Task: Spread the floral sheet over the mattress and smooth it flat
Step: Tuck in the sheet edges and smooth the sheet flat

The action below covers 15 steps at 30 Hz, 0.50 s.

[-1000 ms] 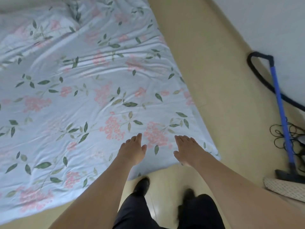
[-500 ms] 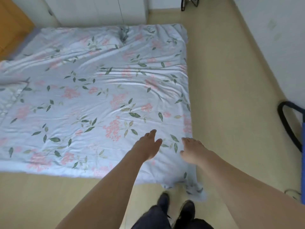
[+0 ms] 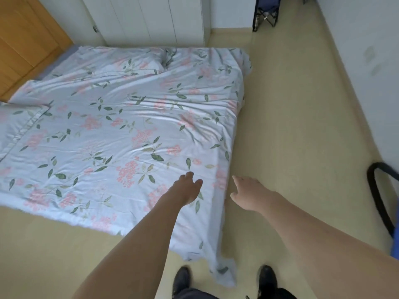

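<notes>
The pale blue floral sheet point(image 3: 121, 130) with pink flowers and green leaves lies spread over the low mattress, with wrinkles toward the far right and a corner trailing onto the floor near my shoes. A strip of grey-blue mattress point(image 3: 64, 56) shows at the far left edge. My left hand point(image 3: 187, 188) hovers over the sheet's near right corner, fingers loosely extended, holding nothing. My right hand point(image 3: 248, 194) is just past the sheet's right edge, above the floor, fingers apart and empty.
White wardrobe doors point(image 3: 151, 18) stand behind the mattress and a wooden panel point(image 3: 26, 46) at the far left. A folding chair point(image 3: 266, 12) is at the back. A black hose loop point(image 3: 380, 197) lies at the right by the wall. Beige floor point(image 3: 291, 126) runs along the right.
My view has pulled back and up, showing the whole sheet. Both hands have lifted off the sheet's corner; the right hand now hangs beyond the sheet's edge.
</notes>
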Each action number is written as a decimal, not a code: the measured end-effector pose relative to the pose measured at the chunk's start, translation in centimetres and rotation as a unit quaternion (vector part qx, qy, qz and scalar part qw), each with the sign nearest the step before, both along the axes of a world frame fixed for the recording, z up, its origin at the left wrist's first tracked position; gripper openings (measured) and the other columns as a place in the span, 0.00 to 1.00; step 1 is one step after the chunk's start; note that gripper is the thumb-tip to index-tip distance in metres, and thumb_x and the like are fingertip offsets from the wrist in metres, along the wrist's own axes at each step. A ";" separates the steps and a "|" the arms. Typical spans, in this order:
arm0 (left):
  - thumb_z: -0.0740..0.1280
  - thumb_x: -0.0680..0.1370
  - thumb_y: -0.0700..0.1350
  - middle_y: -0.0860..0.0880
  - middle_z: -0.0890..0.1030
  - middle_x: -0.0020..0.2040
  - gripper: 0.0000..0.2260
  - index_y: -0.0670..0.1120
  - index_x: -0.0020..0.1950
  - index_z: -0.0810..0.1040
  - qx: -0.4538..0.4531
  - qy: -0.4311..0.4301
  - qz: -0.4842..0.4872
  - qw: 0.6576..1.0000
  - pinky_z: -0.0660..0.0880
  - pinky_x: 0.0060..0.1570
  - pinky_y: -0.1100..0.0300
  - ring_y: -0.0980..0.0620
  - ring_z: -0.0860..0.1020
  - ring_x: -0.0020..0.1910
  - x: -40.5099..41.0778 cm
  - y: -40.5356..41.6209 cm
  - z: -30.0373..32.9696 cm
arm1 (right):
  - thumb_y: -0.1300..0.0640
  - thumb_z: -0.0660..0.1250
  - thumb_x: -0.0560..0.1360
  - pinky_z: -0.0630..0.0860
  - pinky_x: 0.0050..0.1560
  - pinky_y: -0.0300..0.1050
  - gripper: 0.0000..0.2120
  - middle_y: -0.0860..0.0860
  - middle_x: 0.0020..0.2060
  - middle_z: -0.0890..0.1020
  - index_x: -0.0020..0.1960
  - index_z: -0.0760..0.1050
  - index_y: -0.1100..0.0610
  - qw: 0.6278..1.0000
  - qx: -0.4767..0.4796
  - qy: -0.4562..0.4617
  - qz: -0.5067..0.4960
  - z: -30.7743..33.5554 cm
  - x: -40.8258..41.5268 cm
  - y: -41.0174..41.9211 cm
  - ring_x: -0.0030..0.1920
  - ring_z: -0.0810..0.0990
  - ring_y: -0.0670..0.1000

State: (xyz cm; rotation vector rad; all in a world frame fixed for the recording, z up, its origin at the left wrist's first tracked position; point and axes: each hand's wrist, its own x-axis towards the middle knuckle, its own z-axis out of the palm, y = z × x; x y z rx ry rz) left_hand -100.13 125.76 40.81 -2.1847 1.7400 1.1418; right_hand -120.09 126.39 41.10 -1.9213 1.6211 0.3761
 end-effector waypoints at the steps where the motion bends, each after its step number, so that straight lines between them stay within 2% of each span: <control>1: 0.51 0.82 0.56 0.46 0.59 0.76 0.25 0.49 0.78 0.54 -0.002 -0.007 0.001 1.000 0.61 0.68 0.46 0.42 0.62 0.72 -2.0 -0.2 0.4 | 0.52 0.55 0.80 0.59 0.72 0.50 0.27 0.56 0.73 0.65 0.76 0.55 0.59 1.000 -0.004 -0.001 0.007 0.5 -1.9 -0.7 0.72 0.64 0.57; 8: 0.51 0.82 0.55 0.46 0.61 0.75 0.25 0.49 0.78 0.55 -0.022 -0.047 -0.037 0.998 0.60 0.68 0.47 0.42 0.63 0.72 -11.3 -3.1 2.7 | 0.53 0.54 0.80 0.59 0.71 0.51 0.24 0.56 0.71 0.66 0.73 0.60 0.60 0.999 -0.019 -0.007 0.044 2.9 -11.2 -6.0 0.71 0.64 0.57; 15: 0.51 0.82 0.56 0.47 0.56 0.77 0.26 0.49 0.78 0.52 0.018 -0.046 0.076 0.996 0.60 0.70 0.44 0.41 0.61 0.73 -11.7 -10.3 1.3 | 0.52 0.55 0.80 0.55 0.73 0.50 0.27 0.54 0.75 0.59 0.77 0.54 0.59 0.995 -0.015 -0.015 0.098 2.3 -14.0 -14.9 0.74 0.59 0.56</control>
